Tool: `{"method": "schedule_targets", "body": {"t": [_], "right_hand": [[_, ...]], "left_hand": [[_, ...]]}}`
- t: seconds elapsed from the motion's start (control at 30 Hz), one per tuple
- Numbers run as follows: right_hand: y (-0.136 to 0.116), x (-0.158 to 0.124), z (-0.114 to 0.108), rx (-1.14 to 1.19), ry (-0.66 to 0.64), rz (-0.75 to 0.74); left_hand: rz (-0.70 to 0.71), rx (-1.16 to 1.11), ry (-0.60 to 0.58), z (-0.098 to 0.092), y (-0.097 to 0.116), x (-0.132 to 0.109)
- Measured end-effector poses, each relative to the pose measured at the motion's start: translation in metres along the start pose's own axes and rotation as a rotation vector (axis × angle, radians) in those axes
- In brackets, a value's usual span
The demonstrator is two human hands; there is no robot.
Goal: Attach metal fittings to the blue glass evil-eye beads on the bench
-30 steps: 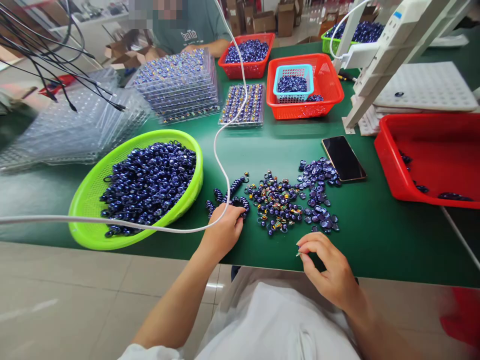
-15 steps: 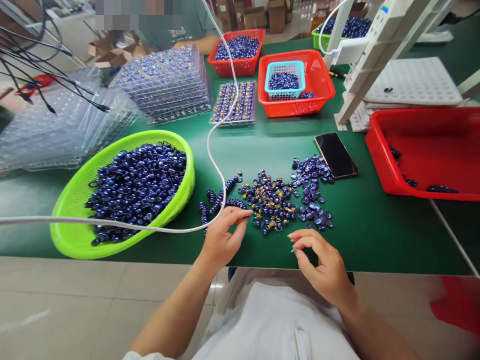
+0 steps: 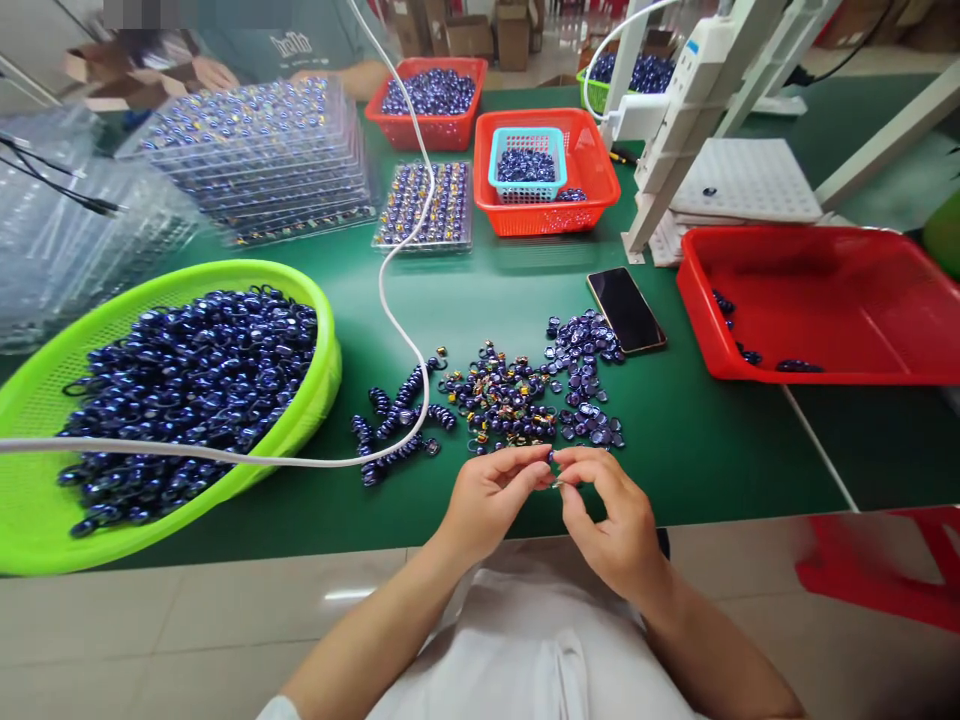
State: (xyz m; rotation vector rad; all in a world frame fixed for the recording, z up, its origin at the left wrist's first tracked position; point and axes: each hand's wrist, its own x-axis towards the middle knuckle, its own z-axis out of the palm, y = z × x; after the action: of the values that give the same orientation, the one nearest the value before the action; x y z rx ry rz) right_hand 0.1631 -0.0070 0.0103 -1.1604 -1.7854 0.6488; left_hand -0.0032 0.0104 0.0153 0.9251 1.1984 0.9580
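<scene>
My left hand [image 3: 484, 500] and my right hand [image 3: 611, 520] meet over the near edge of the green table [image 3: 697, 440], fingertips pinched together on a small dark blue piece with a metal ring [image 3: 553, 470]. Just beyond them lies a loose pile of blue pieces with coloured bits [image 3: 502, 400], a patch of flat blue pieces [image 3: 585, 380] to its right, and short strung rows of blue pieces [image 3: 394, 420] to its left.
A green basket [image 3: 45, 520] heaped with blue pieces stands at left, crossed by a white cable [image 3: 225, 455]. A phone [image 3: 626, 310] and a red bin [image 3: 817, 300] are at right. Farther back stand red baskets [image 3: 592, 190], stacked clear trays [image 3: 262, 160] and another person [image 3: 300, 50].
My left hand left the strung rows and came right to meet my right hand, which rose from the table edge. Both now pinch one small piece. The view shifted, sliding the scene left.
</scene>
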Motion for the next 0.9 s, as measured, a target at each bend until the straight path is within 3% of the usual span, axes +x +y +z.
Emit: {"method": "schedule_targets", "body": {"t": [0.2,0.33,0.47,0.63,0.73,0.9], "right_hand": [[0.004,0.003,-0.01,-0.085,-0.149,-0.188],[0.003,0.005,-0.013,-0.012,-0.137,-0.099],[0.0,0.008,-0.016,0.024,-0.059,0.14],[-0.003,0.014,-0.015,0.069,-0.158,0.238],[-0.004,0.015,-0.014,0.103,-0.182,0.295],[-0.003,0.016,-0.016,0.141,-0.217,0.332]], "left_hand": [[-0.088,-0.097,-0.092,-0.004,0.0,0.006],[-0.096,-0.109,-0.12,-0.006,-0.003,0.005],[0.128,0.084,-0.076,-0.007,-0.006,-0.001],[0.534,0.339,-0.139,-0.007,-0.007,-0.005],[0.607,0.406,-0.147,-0.008,-0.005,-0.005],[0.577,0.439,-0.114,-0.009,-0.004,-0.006]]}}
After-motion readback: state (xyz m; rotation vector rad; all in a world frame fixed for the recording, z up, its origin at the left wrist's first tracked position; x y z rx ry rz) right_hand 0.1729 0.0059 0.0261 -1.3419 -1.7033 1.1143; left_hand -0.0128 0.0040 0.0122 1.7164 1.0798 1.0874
